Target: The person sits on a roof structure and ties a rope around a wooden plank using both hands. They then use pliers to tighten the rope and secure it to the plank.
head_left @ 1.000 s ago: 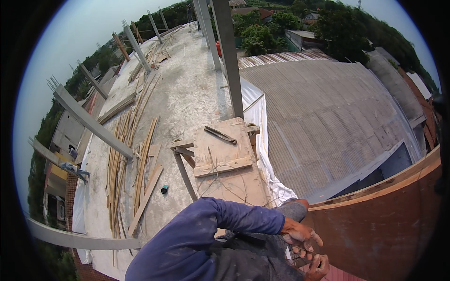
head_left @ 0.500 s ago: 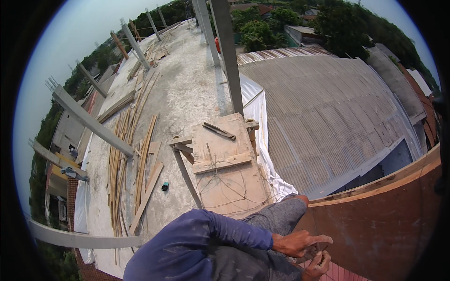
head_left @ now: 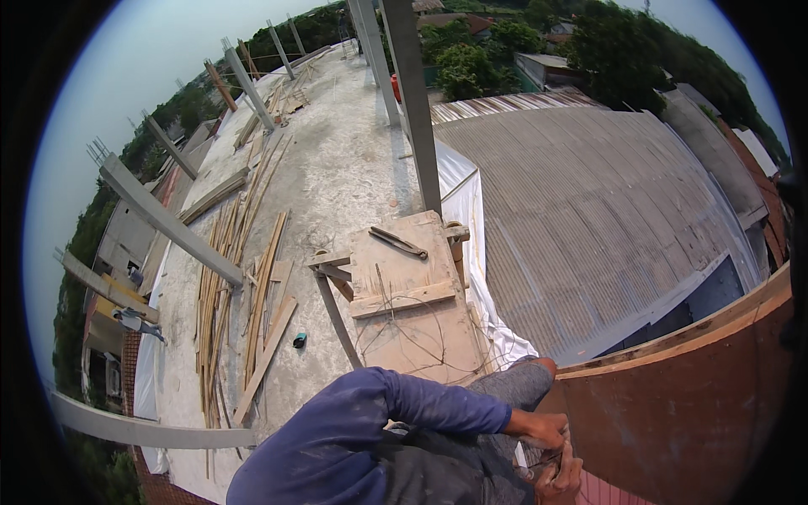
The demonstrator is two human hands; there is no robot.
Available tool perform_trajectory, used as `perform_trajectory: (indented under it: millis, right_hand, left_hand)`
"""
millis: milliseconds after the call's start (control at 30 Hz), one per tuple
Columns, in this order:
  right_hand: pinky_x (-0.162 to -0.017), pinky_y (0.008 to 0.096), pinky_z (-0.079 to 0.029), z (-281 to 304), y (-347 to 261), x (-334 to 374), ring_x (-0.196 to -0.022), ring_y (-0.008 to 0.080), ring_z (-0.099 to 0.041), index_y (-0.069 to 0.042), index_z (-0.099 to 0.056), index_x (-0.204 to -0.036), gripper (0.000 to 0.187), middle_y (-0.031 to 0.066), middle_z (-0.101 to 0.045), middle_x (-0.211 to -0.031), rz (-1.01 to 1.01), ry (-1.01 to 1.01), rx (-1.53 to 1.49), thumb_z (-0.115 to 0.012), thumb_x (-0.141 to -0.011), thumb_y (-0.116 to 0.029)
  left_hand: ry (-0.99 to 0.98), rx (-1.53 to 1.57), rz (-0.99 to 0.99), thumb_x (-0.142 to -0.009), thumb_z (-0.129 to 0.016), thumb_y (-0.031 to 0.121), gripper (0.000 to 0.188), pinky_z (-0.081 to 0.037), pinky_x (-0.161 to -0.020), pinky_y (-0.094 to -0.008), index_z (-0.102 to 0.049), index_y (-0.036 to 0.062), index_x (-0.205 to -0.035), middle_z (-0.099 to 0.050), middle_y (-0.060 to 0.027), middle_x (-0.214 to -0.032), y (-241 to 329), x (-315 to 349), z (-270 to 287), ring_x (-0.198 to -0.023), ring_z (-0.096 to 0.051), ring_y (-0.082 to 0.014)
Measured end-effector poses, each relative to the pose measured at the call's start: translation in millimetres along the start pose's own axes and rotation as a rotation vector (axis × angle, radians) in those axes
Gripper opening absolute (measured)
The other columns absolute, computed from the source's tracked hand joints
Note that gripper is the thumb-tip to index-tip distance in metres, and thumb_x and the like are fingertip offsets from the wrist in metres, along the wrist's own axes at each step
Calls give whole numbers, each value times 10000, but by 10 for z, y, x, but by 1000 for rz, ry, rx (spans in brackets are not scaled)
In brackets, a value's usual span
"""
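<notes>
My left hand (head_left: 541, 427), at the end of a blue sleeve, is curled closed beside my bent knee. Just below it, my right hand (head_left: 562, 478) is closed too, its fingers raised against the left one's fingertips. Something thin and dark shows between the hands, too small to name. Both hands are near a reddish-brown panel (head_left: 673, 396) with a wooden top edge. Ahead of my knee, a pair of pincers (head_left: 399, 242) rests at the far end of a plywood platform (head_left: 374, 282). Loose thin wires (head_left: 442, 341) lie across its near part.
A metal scaffold frame (head_left: 337, 311) supports the platform. Long timber strips (head_left: 215, 303) and a small dark-green object (head_left: 300, 340) lie on the concrete slab (head_left: 337, 160) below. Grey columns (head_left: 412, 109) rise along it. White sheeting (head_left: 463, 202) borders a corrugated roof (head_left: 589, 219) at right.
My left hand's outstretched fingers have curled in, and its wrist has shifted slightly right. My right hand has moved slightly left, its fingers raised. The view has shifted a little.
</notes>
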State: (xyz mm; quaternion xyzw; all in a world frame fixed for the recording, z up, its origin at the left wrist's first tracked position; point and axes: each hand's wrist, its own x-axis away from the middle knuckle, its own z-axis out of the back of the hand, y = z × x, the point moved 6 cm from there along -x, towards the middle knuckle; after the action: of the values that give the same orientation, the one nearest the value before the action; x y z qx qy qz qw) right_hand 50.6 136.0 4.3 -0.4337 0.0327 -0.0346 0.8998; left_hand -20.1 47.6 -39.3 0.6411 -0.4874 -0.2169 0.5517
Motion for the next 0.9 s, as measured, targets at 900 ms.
perform_trajectory:
  millis: [900]
  right_hand:
    - [-639,493,-533,195,-148,320,-784,381,-681,-7,-614,-933,96,182,-574,-855,297,-219,401,-687,-876,-30]
  left_hand:
    - [-195,-838,-168,-869,-681,196,220,-547,-849,-501,-737,32,-1004,-716,-243,-1003,51,200,32,-991,-688,-427]
